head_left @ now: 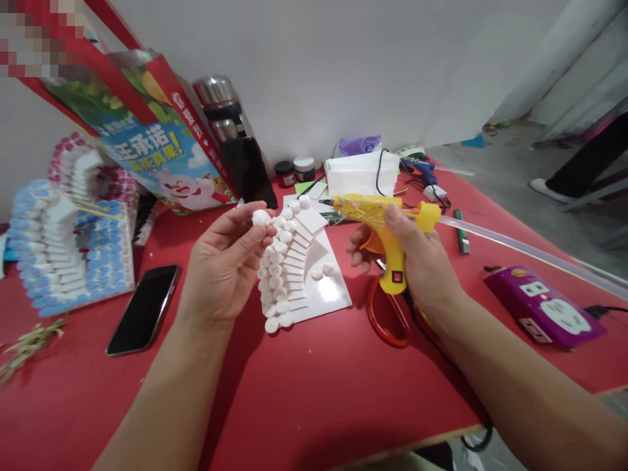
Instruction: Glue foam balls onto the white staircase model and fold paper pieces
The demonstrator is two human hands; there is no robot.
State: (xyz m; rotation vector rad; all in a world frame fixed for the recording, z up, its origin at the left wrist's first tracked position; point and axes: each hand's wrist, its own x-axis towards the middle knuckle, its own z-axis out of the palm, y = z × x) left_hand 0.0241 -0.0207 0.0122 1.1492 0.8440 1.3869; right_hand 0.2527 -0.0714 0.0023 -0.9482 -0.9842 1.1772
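Between the thumb and fingers of my left hand (220,261) is a small round white piece (261,218), rolled or disc-like; its material I cannot make out. My right hand (417,255) is wrapped round the handle of a yellow hot glue gun (370,210), its nozzle pointing left and a long clear glue stick (520,245) running out of its back. Between the hands lies a white model staircase (294,268) on a white board (330,288), its curved outer side lined with similar white rounds. A few loose rounds (322,270) rest on the board.
Red-handled scissors (387,320) lie under the glue gun. A purple power strip (544,306) is at right, a black phone (144,311) at left. Behind stand a blue-and-white staircase model (69,245), a printed bag (161,144), a thermos (218,98) and a white box (362,175).
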